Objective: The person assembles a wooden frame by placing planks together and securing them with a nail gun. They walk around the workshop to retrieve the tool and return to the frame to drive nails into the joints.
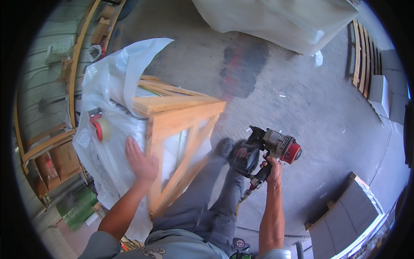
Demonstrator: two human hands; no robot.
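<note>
In my right hand (271,170) is a pneumatic coil nail gun (269,149), black and grey with a red cap, held by its handle in front of my right leg. An air hose (242,199) runs down from the handle's end. My left hand (141,162) lies flat, fingers stretched, on white plastic sheeting (108,162) over a wooden crate (185,118). The crate's end frame has a diagonal brace, with white wrapped contents behind it. A tape dispenser (100,128) with a red part and a clear roll rests on the sheeting beyond my left hand.
A large sheet-covered load (280,21) stands at the back. Wooden pallets (362,56) and white blocks (380,97) line the right side, with a grey stack (345,222) at the lower right. Wooden frames (75,64) and a shelf (60,166) stand left. White scraps (282,96) dot the concrete floor.
</note>
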